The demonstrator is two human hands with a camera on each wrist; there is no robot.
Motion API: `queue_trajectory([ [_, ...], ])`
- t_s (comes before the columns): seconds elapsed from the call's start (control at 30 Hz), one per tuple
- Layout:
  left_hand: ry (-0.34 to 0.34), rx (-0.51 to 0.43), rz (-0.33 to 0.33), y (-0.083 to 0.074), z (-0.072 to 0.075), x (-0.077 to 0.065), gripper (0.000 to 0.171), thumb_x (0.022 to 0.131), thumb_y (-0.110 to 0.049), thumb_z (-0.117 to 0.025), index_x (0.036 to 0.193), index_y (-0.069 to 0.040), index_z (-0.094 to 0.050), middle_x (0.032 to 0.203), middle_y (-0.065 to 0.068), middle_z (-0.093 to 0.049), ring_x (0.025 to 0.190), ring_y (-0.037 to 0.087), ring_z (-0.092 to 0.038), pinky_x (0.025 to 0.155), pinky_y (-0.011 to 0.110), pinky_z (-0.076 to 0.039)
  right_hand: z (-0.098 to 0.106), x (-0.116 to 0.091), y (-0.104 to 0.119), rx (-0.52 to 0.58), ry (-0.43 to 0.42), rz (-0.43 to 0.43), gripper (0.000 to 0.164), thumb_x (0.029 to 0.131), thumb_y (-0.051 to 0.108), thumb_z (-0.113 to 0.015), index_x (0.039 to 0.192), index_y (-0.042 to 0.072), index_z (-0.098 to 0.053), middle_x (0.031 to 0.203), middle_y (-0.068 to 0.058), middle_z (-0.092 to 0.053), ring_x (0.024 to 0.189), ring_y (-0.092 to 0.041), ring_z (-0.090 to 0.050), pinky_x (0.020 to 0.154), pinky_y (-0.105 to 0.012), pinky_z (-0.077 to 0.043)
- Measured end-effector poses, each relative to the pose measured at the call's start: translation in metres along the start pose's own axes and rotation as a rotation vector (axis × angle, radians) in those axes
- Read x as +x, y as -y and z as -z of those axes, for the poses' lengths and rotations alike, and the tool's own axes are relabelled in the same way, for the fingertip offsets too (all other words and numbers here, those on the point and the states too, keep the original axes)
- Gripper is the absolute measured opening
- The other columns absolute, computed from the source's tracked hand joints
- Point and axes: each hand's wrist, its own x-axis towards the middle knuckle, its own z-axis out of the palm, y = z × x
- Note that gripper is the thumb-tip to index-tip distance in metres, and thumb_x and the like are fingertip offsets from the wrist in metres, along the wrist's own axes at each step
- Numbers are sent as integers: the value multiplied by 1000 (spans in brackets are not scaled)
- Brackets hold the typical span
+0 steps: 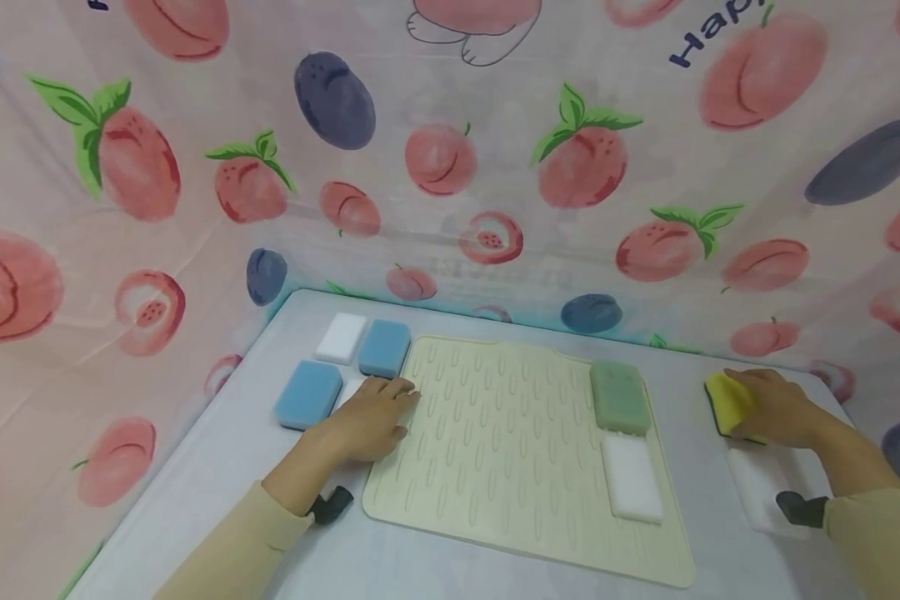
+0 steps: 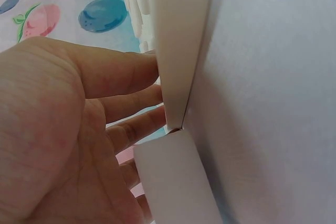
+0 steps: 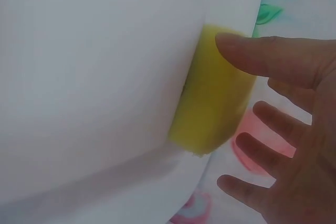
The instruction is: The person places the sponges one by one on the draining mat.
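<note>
Touching left edge of cream mat (image 1: 495, 442), spread left hand (image 1: 370, 421) likely steadies it — right hand (image 1: 783, 410), also spread, sets thumb against yellow sponge (image 1: 729, 402) right of mat, perhaps to guide it.

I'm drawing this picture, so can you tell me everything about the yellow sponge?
The yellow sponge is a soft-looking block with a thin dark layer underneath. It lies yellow side up on the table, right of the mat, just behind a white block. The right hand partly covers it, and the thumb seems to touch it.
</note>
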Motion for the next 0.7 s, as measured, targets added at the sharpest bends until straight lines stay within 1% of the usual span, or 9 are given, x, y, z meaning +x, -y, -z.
queue_trajectory([
  [0.17, 3, 6, -3, 0, 0, 0, 55, 104, -22, -61, 154, -5, -48, 161, 10, -41, 146, 36, -37, 126, 50, -28, 0, 2, -2, 15, 12, 2, 98, 82, 24, -83, 156, -8, -28, 148, -43, -25, 120, -67, -31, 95, -88, -28],
  [0.33, -4, 9, -9, 1, -1, 0, 55, 104, -23, -62, 154, -5, -48, 160, 10, -42, 146, 36, -37, 127, 51, -25, -3, 8, -7, 37, 23, -3, 102, 78, 23, -86, 155, -9, -28, 148, -43, -25, 123, -66, -31, 98, -87, -27],
  [0.57, -5, 14, -15, 2, -1, 0, 55, 104, -23, -61, 154, -5, -48, 161, 10, -42, 147, 35, -38, 128, 50, -24, -8, 16, -15, 54, 57, -21, 108, 75, 28, -88, 156, -7, -26, 149, -43, -22, 125, -66, -27, 99, -87, -28],
  [0.7, -6, 22, -12, 1, 0, 0, 55, 104, -23, -61, 154, -5, -48, 161, 10, -42, 147, 35, -38, 128, 49, -24, -8, 19, -16, 44, 59, -25, 109, 75, 27, -89, 157, -8, -27, 149, -43, -22, 126, -66, -27, 100, -87, -27],
])
